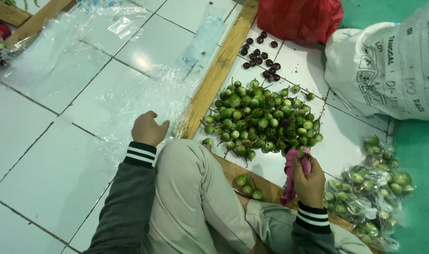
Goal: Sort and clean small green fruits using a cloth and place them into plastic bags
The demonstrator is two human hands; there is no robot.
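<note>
My left hand [148,128] rests fingers-down on a clear plastic sheet [106,89] spread over the white tile floor, beside a wooden batten [214,75]. My right hand [310,181] is closed around a pink cloth [290,175] and a small green round eggplant [303,154] at its fingertips. Just beyond it lies a pile of small green round eggplants [261,117]. Three more green ones [248,187] sit by my bent knee [186,178].
Dark purple fruits [261,59] lie past the green pile, below a red plastic bag [299,19]. A large white printed sack [388,66] sits at right. Clear bags packed with green eggplants [372,197] lie on the green floor at lower right.
</note>
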